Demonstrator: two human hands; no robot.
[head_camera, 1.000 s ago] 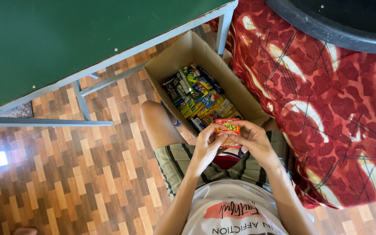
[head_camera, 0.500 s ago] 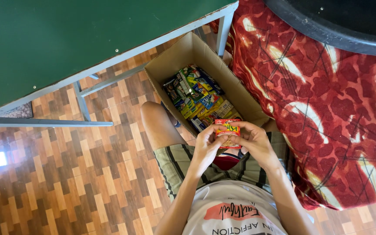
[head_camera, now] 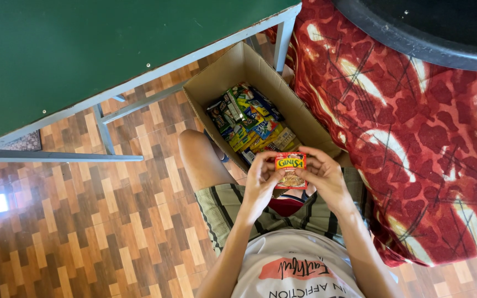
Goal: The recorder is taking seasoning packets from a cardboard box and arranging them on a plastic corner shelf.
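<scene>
Change since the earlier frames: very little. The small red sachet (head_camera: 290,170) sits at the same height over the lap as before; both hands have kept their grip, with at most a slight turn of the packet toward the camera.

Item 1. Red sachet with a yellow panel, held upright between both hands, just above the near end of the cardboard box (head_camera: 216,77).
Item 2. Left hand (head_camera: 260,179), fingers closed on the sachet's left edge.
Item 3. Right hand (head_camera: 322,175), fingers closed on the right edge.
Item 4. Cardboard box, open, on the wooden parquet floor (head_camera: 84,221), holding a mixed stock of bright packets (head_camera: 247,124).
Item 5. Green table (head_camera: 84,49) with grey metal legs, beyond the box.
Item 6. Red patterned cloth (head_camera: 415,138), to the person's right.

Reading: the steady hold suggests the sachet is being inspected, not yet placed anywhere.
</scene>
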